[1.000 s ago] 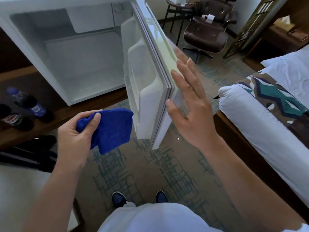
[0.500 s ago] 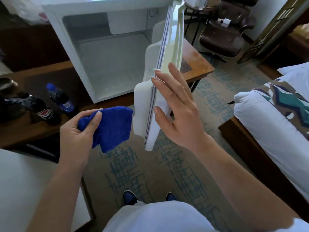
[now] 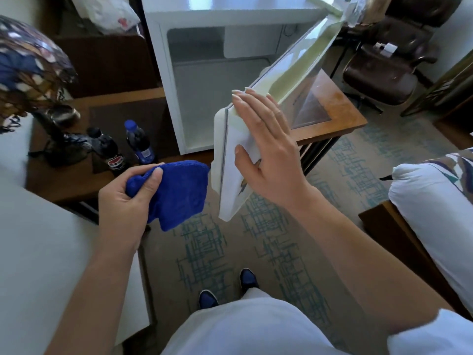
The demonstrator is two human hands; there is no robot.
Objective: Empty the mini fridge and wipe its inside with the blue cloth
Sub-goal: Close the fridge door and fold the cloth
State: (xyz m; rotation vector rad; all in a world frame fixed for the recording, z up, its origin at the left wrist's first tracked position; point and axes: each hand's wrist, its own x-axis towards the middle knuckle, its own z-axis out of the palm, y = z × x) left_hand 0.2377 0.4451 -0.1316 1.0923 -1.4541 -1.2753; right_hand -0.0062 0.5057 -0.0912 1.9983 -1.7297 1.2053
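The white mini fridge (image 3: 163, 80) stands on a low wooden table, its inside bare and white. Its door (image 3: 286, 80) is partly swung in, the free edge near me. My right hand (image 3: 266, 147) lies flat with straight fingers on the door's outer face near that edge. My left hand (image 3: 128, 198) grips the bunched blue cloth (image 3: 181, 190) just left of the door's lower corner, in front of the fridge opening. Two dark soda bottles (image 3: 139, 143) stand on the table left of the fridge.
A stained-glass lamp (image 3: 30, 70) stands at the far left on the wooden table (image 3: 340, 111). A brown leather chair (image 3: 389, 67) is at the back right, a bed (image 3: 435, 198) at the right. A white surface (image 3: 38, 252) sits by my left arm. Patterned carpet lies underfoot.
The fridge door has swung further toward the opening under my right hand. The view has shifted so the fridge sits further right. My left hand still holds the cloth.
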